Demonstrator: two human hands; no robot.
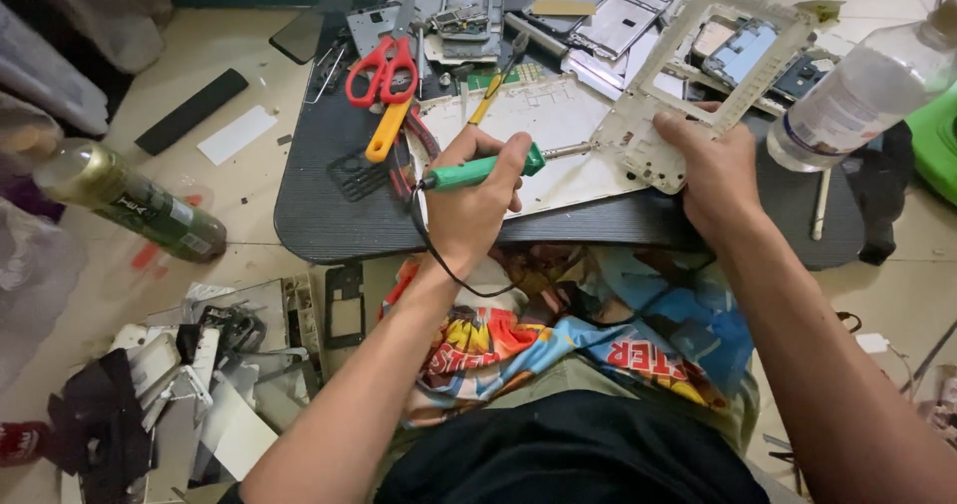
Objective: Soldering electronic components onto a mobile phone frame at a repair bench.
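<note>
**Hot tool met the white frame**

The left hand (477, 193) wrapped its fingers around the green soldering iron (488, 168). It lay sideways, tip toward 3 o'clock. The right hand (710, 170) pinched the white phone frame (698, 65), tilted toward 1 o'clock, on the black board (329, 205).

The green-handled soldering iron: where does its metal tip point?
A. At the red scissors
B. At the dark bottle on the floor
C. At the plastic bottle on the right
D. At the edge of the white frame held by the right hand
D: the left hand holds the soldering iron, and its tip reaches the edge of the white frame that the right hand holds.
</note>
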